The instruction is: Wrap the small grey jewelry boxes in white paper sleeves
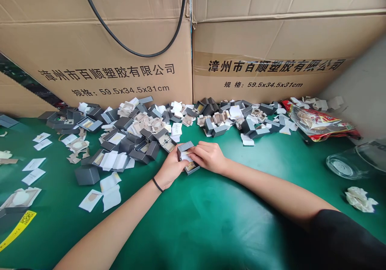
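Note:
My left hand point(172, 166) is wrapped around a small dark grey hinged box point(192, 171), its lid raised. A white paper piece point(186, 156) and something yellowish show inside the box. My right hand point(210, 156) meets it from the other side, fingers bent together at the opening, against the box and paper. Whether those fingers also pinch the paper is hidden. Just beyond my left hand lies an open grey box point(165, 141) with a patterned inside, at the edge of a heap of similar grey boxes point(125, 143).
Cardboard cartons point(120, 60) wall off the back of the green table point(193, 221), and a black cable point(144, 55) hangs before them. Folded papers point(111, 193) lie left. At right are a red food packet point(322, 123), a clear container point(343, 167) and crumpled tissue point(360, 199).

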Demonstrator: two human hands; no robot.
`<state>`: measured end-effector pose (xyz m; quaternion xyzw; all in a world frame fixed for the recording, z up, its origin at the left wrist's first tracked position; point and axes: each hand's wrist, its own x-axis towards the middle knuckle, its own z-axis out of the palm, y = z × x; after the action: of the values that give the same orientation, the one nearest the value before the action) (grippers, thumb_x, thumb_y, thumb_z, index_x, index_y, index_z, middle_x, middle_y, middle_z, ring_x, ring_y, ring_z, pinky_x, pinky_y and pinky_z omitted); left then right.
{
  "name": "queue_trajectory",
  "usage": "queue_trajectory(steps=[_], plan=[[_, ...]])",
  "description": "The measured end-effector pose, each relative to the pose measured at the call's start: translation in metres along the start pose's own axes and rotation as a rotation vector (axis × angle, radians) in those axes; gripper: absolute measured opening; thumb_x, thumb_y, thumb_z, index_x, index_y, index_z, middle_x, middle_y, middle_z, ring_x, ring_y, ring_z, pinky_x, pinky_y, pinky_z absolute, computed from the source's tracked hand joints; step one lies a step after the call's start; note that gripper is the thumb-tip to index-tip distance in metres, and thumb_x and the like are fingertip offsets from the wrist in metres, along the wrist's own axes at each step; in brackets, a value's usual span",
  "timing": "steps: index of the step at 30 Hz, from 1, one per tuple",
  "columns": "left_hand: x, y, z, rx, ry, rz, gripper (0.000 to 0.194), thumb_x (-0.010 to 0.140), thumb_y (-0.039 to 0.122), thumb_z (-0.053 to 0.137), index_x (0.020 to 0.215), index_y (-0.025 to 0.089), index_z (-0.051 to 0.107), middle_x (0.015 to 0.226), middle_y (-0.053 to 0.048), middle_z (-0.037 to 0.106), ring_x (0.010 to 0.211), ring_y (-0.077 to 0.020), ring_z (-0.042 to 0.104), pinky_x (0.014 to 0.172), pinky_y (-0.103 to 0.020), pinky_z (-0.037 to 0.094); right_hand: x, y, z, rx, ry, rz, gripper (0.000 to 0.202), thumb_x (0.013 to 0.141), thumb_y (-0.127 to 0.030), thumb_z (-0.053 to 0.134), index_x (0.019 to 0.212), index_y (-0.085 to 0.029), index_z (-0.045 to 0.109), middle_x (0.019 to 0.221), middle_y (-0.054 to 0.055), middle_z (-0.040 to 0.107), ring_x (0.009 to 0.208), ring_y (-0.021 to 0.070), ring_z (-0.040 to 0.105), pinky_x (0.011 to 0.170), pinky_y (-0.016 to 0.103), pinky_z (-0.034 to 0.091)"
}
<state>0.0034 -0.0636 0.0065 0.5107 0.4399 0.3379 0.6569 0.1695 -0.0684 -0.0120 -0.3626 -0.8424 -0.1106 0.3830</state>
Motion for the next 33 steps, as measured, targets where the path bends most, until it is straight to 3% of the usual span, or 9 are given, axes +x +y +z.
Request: queue_trajectory(steps=[3, 8, 11, 16, 26, 30, 33], plan=[[-0.0025, 0.0039, -0.002, -0.102, -0.087, -0.01, 0.049, 0.069, 0.013, 0.063, 0.114, 0.024, 0.047, 0.101, -0.002, 0.057, 0.096, -0.0172, 0.054, 0.081, -0.031, 0.045, 0.0019, -0.0011, -0.0039, -0.009, 0.041, -0.025, 0.009, 0.088, -0.023, 0.05, 0.086, -0.017, 0.057, 0.064, 0.0, 0.059, 0.061, 0.0122, 0.046, 0.054, 0.025, 0.034], [-0.0027, 0.007, -0.0082, -0.147, -0.175, -0.061, 0.051, 0.071, 0.02, 0.066, 0.117, 0.028, 0.045, 0.101, 0.0, 0.054, 0.091, -0.0149, 0.054, 0.077, -0.028, 0.047, 0.0013, -0.0016, -0.003, 0.113, 0.086, 0.086, 0.01, 0.089, -0.021, 0.045, 0.083, -0.017, 0.053, 0.07, 0.003, 0.059, 0.063, 0.0129, 0.044, 0.058, 0.026, 0.037], [-0.0016, 0.006, -0.0102, -0.121, -0.174, -0.075, 0.051, 0.071, 0.02, 0.066, 0.117, 0.028, 0.046, 0.1, -0.001, 0.054, 0.089, -0.0146, 0.054, 0.076, -0.028, 0.047, 0.0006, -0.0012, -0.0017, 0.182, 0.108, 0.139, 0.012, 0.09, -0.02, 0.042, 0.082, -0.018, 0.05, 0.07, 0.003, 0.058, 0.064, 0.0129, 0.045, 0.059, 0.025, 0.038], [-0.0001, 0.0045, -0.0095, -0.061, -0.159, -0.076, 0.051, 0.071, 0.019, 0.063, 0.118, 0.027, 0.047, 0.1, -0.002, 0.055, 0.087, -0.0147, 0.055, 0.076, -0.029, 0.047, -0.0013, 0.0015, 0.0026, 0.119, 0.005, 0.132, 0.012, 0.09, -0.023, 0.043, 0.082, -0.018, 0.051, 0.072, 0.003, 0.058, 0.066, 0.0134, 0.046, 0.059, 0.025, 0.037], [0.0011, 0.0022, -0.002, 0.045, -0.005, -0.06, 0.051, 0.062, 0.008, 0.058, 0.112, 0.019, 0.051, 0.096, -0.004, 0.059, 0.086, -0.0176, 0.056, 0.071, -0.028, 0.045, 0.0011, 0.0006, -0.0006, -0.073, -0.04, -0.015, 0.016, 0.091, -0.024, 0.043, 0.082, -0.017, 0.055, 0.067, 0.001, 0.056, 0.062, 0.012, 0.045, 0.056, 0.025, 0.032], [0.0001, 0.005, -0.0007, 0.023, -0.023, -0.031, 0.053, 0.06, 0.006, 0.061, 0.112, 0.017, 0.051, 0.103, -0.006, 0.059, 0.094, -0.0193, 0.055, 0.08, -0.031, 0.044, 0.0038, -0.0008, -0.0036, -0.145, -0.037, -0.08, 0.019, 0.092, -0.023, 0.042, 0.079, -0.018, 0.055, 0.062, 0.001, 0.053, 0.06, 0.0118, 0.044, 0.054, 0.026, 0.032], [-0.0009, 0.007, -0.0033, -0.108, -0.091, -0.09, 0.053, 0.063, 0.011, 0.063, 0.113, 0.02, 0.051, 0.103, -0.005, 0.059, 0.095, -0.0188, 0.055, 0.082, -0.033, 0.044, 0.0042, 0.0001, -0.0043, -0.173, -0.04, -0.095, 0.018, 0.092, -0.021, 0.042, 0.081, -0.018, 0.055, 0.061, 0.0, 0.052, 0.06, 0.0122, 0.044, 0.054, 0.026, 0.033]])
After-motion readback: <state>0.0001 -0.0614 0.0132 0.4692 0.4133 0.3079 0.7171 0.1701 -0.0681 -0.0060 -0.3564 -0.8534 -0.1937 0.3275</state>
